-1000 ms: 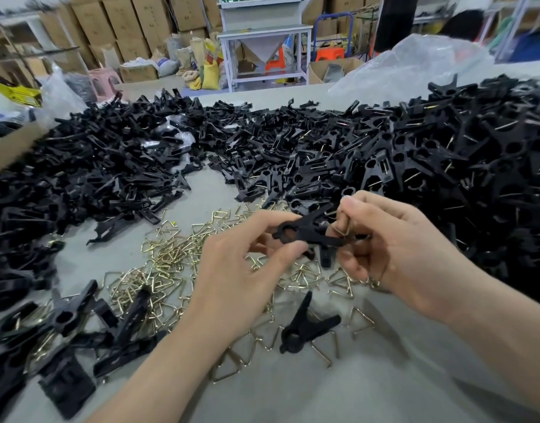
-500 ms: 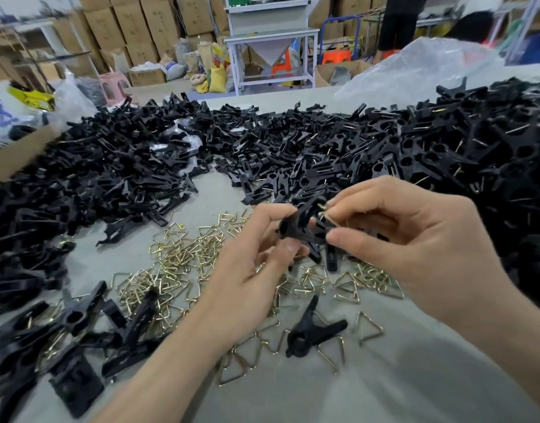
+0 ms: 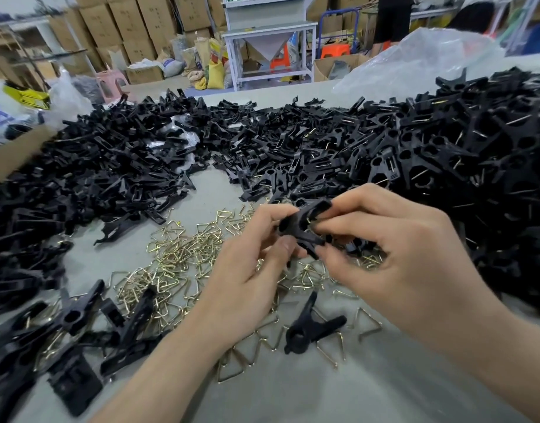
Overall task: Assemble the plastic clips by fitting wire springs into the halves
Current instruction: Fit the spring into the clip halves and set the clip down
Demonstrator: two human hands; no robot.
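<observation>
A black plastic clip point(image 3: 302, 225) is held above the table between both hands. My left hand point(image 3: 247, 279) pinches its ring end with thumb and forefinger. My right hand point(image 3: 394, 254) grips the clip's other end, and a bit of brass wire spring point(image 3: 311, 219) shows between the halves by my fingertips. Loose brass wire springs point(image 3: 177, 261) lie scattered on the grey table point(image 3: 293, 392) under my hands. One black clip point(image 3: 308, 329) lies on the table just below them.
Big heaps of black clip parts cover the table at the left point(image 3: 88, 178) and at the right point(image 3: 445, 154). More black clips point(image 3: 70, 331) lie at the near left. A clear plastic bag point(image 3: 421, 59) sits at the back right; cardboard boxes point(image 3: 134, 32) stand beyond.
The clip has turned in my hands, its ring end now facing left and up. My right fingers have closed further round the clip and spring. The view has tilted slightly.
</observation>
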